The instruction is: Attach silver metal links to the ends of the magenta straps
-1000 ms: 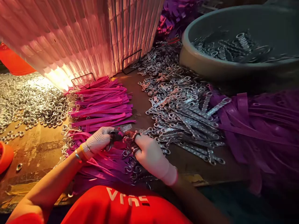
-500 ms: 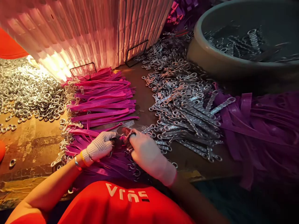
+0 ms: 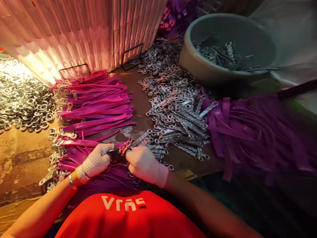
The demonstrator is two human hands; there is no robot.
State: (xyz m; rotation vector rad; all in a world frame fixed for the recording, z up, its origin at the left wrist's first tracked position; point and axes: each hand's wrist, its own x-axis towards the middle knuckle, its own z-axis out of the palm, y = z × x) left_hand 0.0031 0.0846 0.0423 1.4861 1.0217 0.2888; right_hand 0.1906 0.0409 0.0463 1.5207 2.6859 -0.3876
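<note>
Both of my hands wear white knitted gloves and meet low in the middle of the head view. My left hand (image 3: 97, 160) is dotted with grip points and pinches at a dark spot, its fingertips looking dark. My right hand (image 3: 143, 165) is closed beside a small reddish-brown piece (image 3: 124, 149). What lies between the fingers is too small and dark to name. Under the hands is a bundle of purple straps (image 3: 99, 175). More purple straps (image 3: 99, 114) lie in a row beyond, with metal links (image 3: 61, 99) at their left ends.
Metal rings (image 3: 29, 102) are heaped at the left by a lit corrugated panel (image 3: 81, 33). Twisted metal links with ringed ends (image 3: 178, 115) form a pile right of centre. Behind them stands a large tub (image 3: 198, 67) holding more links. Loose purple straps (image 3: 247, 129) spread at the right.
The view has swung rightward, so the table and tub sit further left in it. Both hands stay closed close together over the straps.
</note>
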